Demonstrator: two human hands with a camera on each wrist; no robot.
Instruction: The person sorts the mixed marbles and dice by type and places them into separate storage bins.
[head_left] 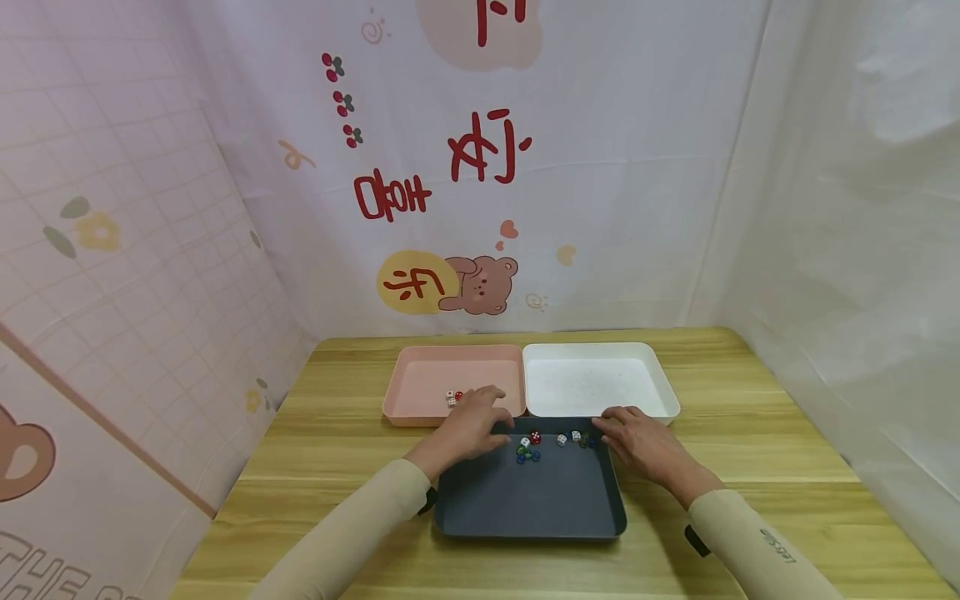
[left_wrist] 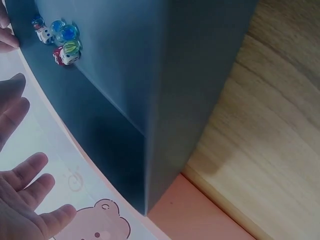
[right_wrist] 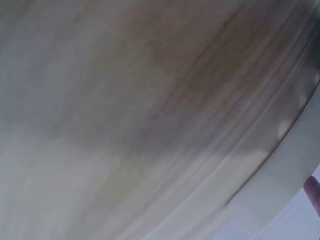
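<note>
"Along the dark tray's (head_left: 530, 500) far edge, what do I have?"

"Dice (head_left: 562, 440) and marbles (head_left: 536, 456), lying on the tray floor: one group near the middle of that edge, one toward the far-right corner."

"State of grip?"

"Left hand (head_left: 472, 422): fingers spread at the far-left corner. Right hand (head_left: 642, 443): fingertips at the far-right corner; I cannot tell whether they pinch anything."

"Adjacent trays?"

"Pink tray (head_left: 416, 387), far left: further dice (head_left: 452, 402) toward its near edge. White tray (head_left: 600, 379) abuts its right edge."
</note>
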